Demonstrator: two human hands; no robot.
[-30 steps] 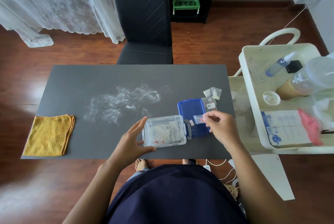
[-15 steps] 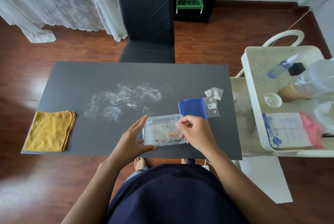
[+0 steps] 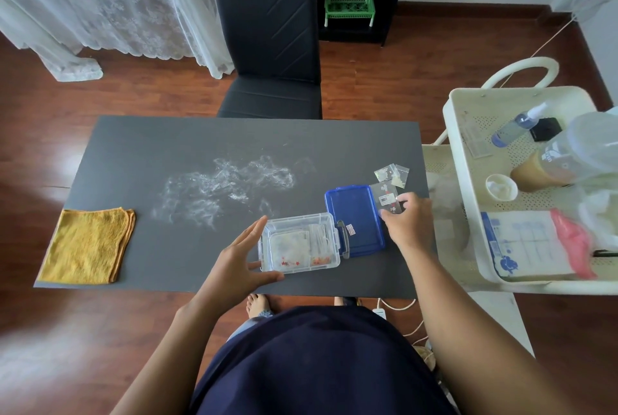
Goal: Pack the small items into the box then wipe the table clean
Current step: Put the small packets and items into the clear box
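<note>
A clear plastic box [image 3: 299, 243] stands open near the table's front edge, with several small packets inside. My left hand [image 3: 238, 260] cups its left side, thumb under the front corner. The blue lid [image 3: 355, 220] lies flat just right of the box. My right hand [image 3: 407, 220] reaches over the lid's right edge, fingertips touching a clear packet with a barcode label [image 3: 386, 196] on the table. Two more small clear packets [image 3: 392, 174] lie behind it. A white powdery smear [image 3: 224, 189] covers the middle of the dark grey table [image 3: 167, 140].
A folded yellow cloth [image 3: 88, 244] lies at the table's front left corner. A black chair [image 3: 267, 46] stands behind the table. A cream cart [image 3: 468, 214] with bottles, a small bowl and a booklet stands close to the table's right edge.
My right hand carried a packet from the lid to the box and dropped it in, then moved back right to the packets beside the lid. My left hand stayed on the box.
</note>
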